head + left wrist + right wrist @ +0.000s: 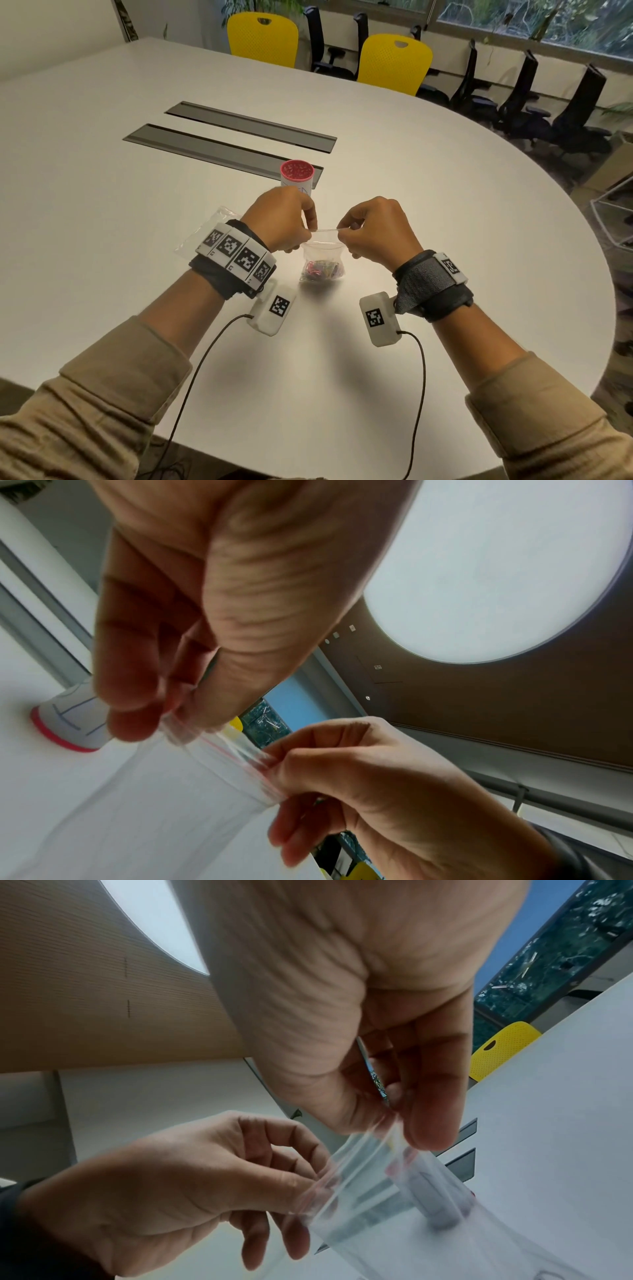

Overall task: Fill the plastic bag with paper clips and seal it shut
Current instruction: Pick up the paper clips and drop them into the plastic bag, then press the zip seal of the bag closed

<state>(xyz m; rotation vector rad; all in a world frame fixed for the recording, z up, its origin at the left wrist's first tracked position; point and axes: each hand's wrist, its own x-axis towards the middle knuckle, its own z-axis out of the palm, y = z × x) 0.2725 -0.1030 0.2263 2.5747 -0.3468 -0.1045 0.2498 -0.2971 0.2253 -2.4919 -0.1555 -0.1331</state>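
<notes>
A small clear plastic bag [322,255] stands on the white table [445,222] with a heap of coloured paper clips [320,270] at its bottom. My left hand [286,222] pinches the left end of its top strip; my right hand [371,228] pinches the right end. The strip with its thin red line [236,761] is stretched between the two hands. In the right wrist view the bag [394,1191] hangs blurred below my right fingers [431,1123]. A white cup with a pink rim [297,174], holding more clips, stands just behind my left hand.
Another flat clear bag [202,233] lies on the table under my left wrist. Two grey cable-hatch strips [222,150] run across the table behind the cup. Yellow chairs [262,37] and black chairs stand along the far edge, and a wire rack [613,219] at right.
</notes>
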